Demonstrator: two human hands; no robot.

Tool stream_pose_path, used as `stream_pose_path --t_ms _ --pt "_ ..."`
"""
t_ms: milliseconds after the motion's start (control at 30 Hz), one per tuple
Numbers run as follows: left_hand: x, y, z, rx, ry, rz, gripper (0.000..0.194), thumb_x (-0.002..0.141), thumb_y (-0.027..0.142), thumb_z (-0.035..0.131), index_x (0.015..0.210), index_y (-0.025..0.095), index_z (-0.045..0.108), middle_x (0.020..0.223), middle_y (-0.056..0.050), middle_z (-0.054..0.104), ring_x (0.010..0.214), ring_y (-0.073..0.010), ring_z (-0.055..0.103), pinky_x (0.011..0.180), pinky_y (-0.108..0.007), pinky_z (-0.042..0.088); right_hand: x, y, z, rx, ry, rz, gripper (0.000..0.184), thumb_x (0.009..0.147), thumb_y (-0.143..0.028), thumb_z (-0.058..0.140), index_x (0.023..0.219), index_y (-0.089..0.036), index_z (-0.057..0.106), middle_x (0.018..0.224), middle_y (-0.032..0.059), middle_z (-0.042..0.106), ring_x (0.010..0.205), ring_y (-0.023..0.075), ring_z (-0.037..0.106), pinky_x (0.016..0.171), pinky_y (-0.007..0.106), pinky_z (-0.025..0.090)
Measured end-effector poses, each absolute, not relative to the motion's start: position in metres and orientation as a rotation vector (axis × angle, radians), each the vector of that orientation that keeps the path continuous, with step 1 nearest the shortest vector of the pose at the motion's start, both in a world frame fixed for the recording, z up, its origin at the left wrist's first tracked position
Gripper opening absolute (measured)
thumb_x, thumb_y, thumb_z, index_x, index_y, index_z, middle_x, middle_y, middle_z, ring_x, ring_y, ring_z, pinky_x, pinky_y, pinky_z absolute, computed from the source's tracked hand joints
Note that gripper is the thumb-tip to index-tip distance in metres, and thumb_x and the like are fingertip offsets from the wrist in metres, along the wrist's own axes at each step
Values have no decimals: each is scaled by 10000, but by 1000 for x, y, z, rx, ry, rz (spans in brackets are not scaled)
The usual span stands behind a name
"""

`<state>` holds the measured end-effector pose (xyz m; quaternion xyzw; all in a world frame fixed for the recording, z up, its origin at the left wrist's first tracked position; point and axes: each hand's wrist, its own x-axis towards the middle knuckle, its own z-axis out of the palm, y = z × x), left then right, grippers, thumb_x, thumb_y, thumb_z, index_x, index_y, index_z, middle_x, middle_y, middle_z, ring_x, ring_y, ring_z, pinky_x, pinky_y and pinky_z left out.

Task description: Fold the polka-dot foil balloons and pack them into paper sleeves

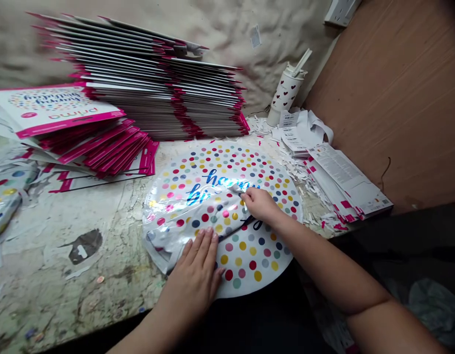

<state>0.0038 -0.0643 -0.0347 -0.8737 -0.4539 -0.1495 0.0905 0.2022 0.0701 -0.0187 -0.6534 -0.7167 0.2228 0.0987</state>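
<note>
You are working at the near edge of a scarred, paint-flecked worktop, w/ a round foil balloon lying flat b/w yr hands, printed w/ multicolored dots & blue script, partly hidden. Its left part is doubled over in a long creased fold, running from the left rim toward the centre; the near-right part & far arc are lying unfolded, dots showing. Yr left hand is resting open on the fold, fingers spread & pressing down, grasping nothing. Yr right hand is pinching the fold's upper edge b/w thumb & fingers, just right of the balloon's centre. Both hands are touching the balloon, left at its near side, right nearer the middle. At far left, a tall stack of flat card-backed pkgs w/ magenta edges is rising, w/ a fanned pile of "prima" header cards spilling toward you beside it. A second foil balloon is lying crumpled at the left edge, partly out of frame. At far right, a white heart-print tumbler is standing behind paper slips & printed sheets w/ pink tabs, while paper scraps are littering the worktop right of the balloon
</note>
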Motion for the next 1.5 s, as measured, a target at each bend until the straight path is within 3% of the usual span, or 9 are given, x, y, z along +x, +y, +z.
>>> stream_pose_path --t_ms 100,300,433,600,767,900,1033,1267,1500 --pt "5 -65 -62 -2605 -1433 -334 690 870 415 401 1432 86 173 1405 -176 384 1291 -301 372 989 -446 395 194 57 -18 -1764 -2238 362 311 909 -212 336 1142 -141 528 1042 141 624 938 240 570 767 351 426" --pt "-5 -65 -62 -2651 -1465 -308 710 868 419 409 1437 91 140 1434 -172 327 1322 -305 315 1004 -464 374 190 61 -32 -1353 -2725 451 599 916 -479 308 1418 -154 264 1490 102 238 1370 276 202 1100 533 129" --pt "-5 -65 -62 -2658 -1476 -293 701 870 428 406 1434 95 158 1434 -166 329 1321 -295 320 1004 -457 383 218 61 -26 -1322 -2646 386 643 885 -474 396 1411 -124 275 1495 131 206 1380 264 176 1101 489 197" --pt "-3 -62 -57 -2707 -1503 -242 662 868 447 398 1403 81 266 1420 -166 352 1305 -298 347 997 -463 400 234 42 -27 -853 -2812 31 355 882 -102 369 1196 -111 536 1316 162 498 1279 273 391 1061 521 270" --pt "9 -44 -33 -2641 -1756 -157 567 830 382 443 1266 22 478 1291 -208 513 1220 -317 463 977 -430 437 225 14 -14 -558 -2675 -207 239 892 -110 417 1003 -160 623 972 95 684 1104 234 563 1097 504 240" --pt "-1 -31 -33 -2678 -1785 -245 476 809 173 391 1269 121 504 1278 -129 549 1169 -249 527 960 -353 463 242 -3 -13 -593 -2423 6 585 846 -206 548 1367 -320 309 1339 53 485 1314 222 349 1109 464 258" --pt "-17 -29 -47 -2940 -1472 -467 497 871 205 361 1367 204 381 1373 -55 455 1258 -213 432 1017 -336 413 262 7 -37 -1129 -2271 356 959 789 -367 605 1451 -129 -46 1491 197 163 1381 281 160 1078 491 292" --pt "-22 -39 -57 -3081 -1159 -376 524 887 171 355 1397 280 298 1415 -49 406 1313 -256 345 1050 -450 348 247 11 -45 -311 -2740 268 307 902 -139 419 1167 -188 568 1209 93 607 1210 192 489 1034 414 355" --pt "-24 -44 -35 -2961 -2115 -757 273 855 349 436 931 234 671 924 -46 703 858 -215 643 747 -297 523 236 30 -37 -922 -2417 1059 199 807 -164 497 929 -198 651 887 25 706 823 158 649 735 259 473"
